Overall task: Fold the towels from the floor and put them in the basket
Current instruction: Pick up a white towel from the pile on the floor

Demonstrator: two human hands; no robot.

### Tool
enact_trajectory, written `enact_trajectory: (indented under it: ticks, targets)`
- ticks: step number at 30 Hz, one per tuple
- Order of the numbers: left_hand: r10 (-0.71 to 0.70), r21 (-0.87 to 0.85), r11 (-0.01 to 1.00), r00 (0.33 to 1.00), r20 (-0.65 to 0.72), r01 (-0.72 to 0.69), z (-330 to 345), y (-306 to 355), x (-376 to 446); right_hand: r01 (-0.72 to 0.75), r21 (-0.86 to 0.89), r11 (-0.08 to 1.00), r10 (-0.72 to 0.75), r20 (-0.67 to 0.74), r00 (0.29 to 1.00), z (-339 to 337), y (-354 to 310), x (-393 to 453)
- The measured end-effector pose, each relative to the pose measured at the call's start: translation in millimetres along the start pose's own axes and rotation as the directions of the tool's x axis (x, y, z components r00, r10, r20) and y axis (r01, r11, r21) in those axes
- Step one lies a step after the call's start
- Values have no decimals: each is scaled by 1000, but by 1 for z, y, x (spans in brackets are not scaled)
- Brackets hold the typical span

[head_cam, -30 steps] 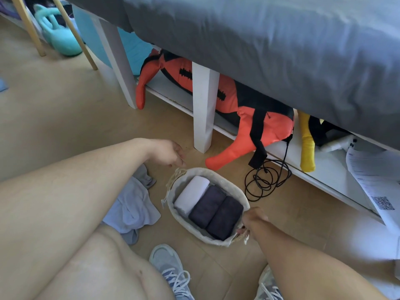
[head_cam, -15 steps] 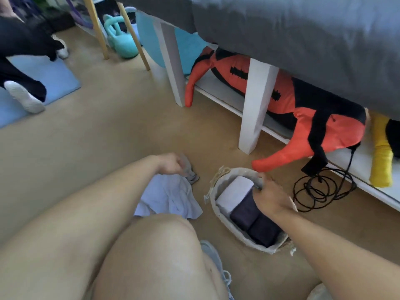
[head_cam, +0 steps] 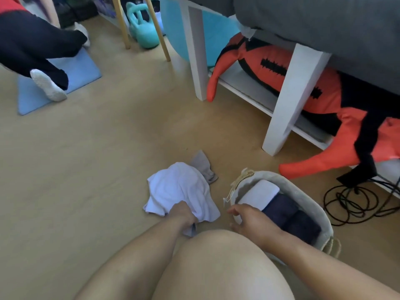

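My left hand (head_cam: 185,215) grips the near edge of the white towel (head_cam: 179,187), which lies crumpled on the floor (head_cam: 86,169) beside the basket (head_cam: 311,204). My right hand (head_cam: 249,217) hovers spread and empty over the basket rim. Risk: lifting one-handed may drag along the grey towel (head_cam: 203,166) (partly tucked under the white one), spoiling the fold.

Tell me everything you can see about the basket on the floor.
The basket is oval, with soft off-white fabric walls and a pale rope handle at its near end. It stands upright on the tan floor, beside the bed's white leg. Inside lie three folded towels side by side: one white towel and two dark towels. The right hand hovers open over its near rim.
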State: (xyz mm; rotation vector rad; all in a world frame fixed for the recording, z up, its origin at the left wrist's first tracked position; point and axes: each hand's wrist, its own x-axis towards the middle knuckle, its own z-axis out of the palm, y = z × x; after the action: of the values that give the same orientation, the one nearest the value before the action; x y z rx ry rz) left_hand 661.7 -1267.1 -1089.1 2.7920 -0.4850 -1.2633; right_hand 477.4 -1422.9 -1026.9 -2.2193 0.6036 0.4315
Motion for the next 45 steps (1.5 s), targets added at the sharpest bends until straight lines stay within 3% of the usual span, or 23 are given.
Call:
enact_trajectory:
  ticks: [3,8,12,16,18,22,25,27,30,33,36,38,40,43,45]
  targets:
    - [158,62,986,985,-65,-154,-23,16,-15,22,-10,1000,-22,-63,998,-8,-3,-3]
    - [314,-154,925,928,-199,-346,-88,63,-62,64,147,987,-32,-210,977,-41,-30,-11]
    - [467,-156,846,851,-241,-509,-141,104,-122,151,218,964,-78,-312,947,-80,-63,-29]
    - [576,-130,764,758,-306,-632,-189,141,-190,208,113,972,-146,-406,902,-116,-101,-66]
    - [640,-160,693,702,-312,-703,-208,157,-220,206,117,972,-116,-524,844,-134,-114,-84]
    - [783,-193,544,577,-231,-816,-230,189,-283,342,379,860,59,-740,670,-181,-120,-123]
    - [830,-289,451,516,-213,-844,-238,209,-318,401,326,856,79,-850,522,-222,-116,-164]
    - [844,-328,414,493,-210,-849,-239,224,-334,351,232,907,25,-863,505,-252,-112,-193]
    - [871,-331,359,441,-218,-873,-245,253,-363,45,-38,998,-56,-828,558,-298,-104,-237]
    - [905,-173,352,382,-188,-920,-254,283,-395,-96,-52,994,6,-853,522,-333,-98,-278]
    - [911,311,411,397,-108,-857,-257,307,-421,45,112,993,87,-925,370,-351,-90,-309]
    - [904,534,413,403,-142,-738,-249,322,-435,185,137,973,71,-943,325,-353,-90,-321]
    - [939,520,334,326,-110,-786,-231,337,-450,268,83,960,3,-958,288,-350,-95,-329]
    - [981,342,190,164,-104,-920,-203,360,-468,253,-78,964,-136,-966,221,-351,-102,-336]
    - [984,287,153,121,-129,-946,-193,370,-476,262,-87,961,-140,-971,193,-356,-99,-344]
